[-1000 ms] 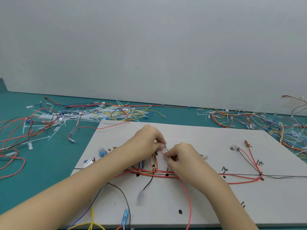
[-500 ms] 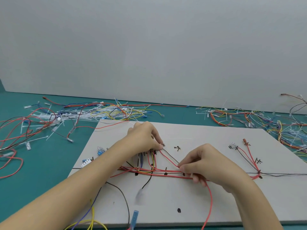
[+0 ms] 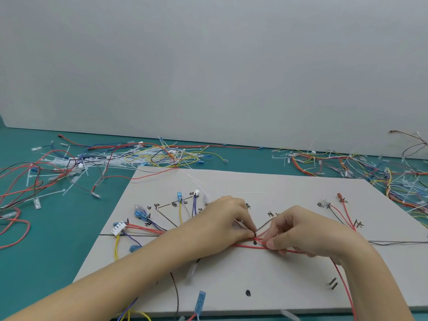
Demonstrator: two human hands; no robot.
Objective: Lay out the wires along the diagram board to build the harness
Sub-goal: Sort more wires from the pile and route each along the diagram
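On the flat grey diagram board [image 3: 289,186], resting on the teal table [image 3: 58,239], a thin red wire [image 3: 245,246] is pinched at the centre by both hands. The left hand [image 3: 225,218] has thumb and forefinger pressed together on the wire bundle beside a black dot mark; the right hand [image 3: 301,230] has its fingers [image 3: 269,244] curled and pinching the same red wire just to the right. The wire's long axis runs left to right along the drawn trunk line, then trails off past the right wrist toward the near edge. That loose tail lies nearer the right hand, so the next routing is judged to fall to it.
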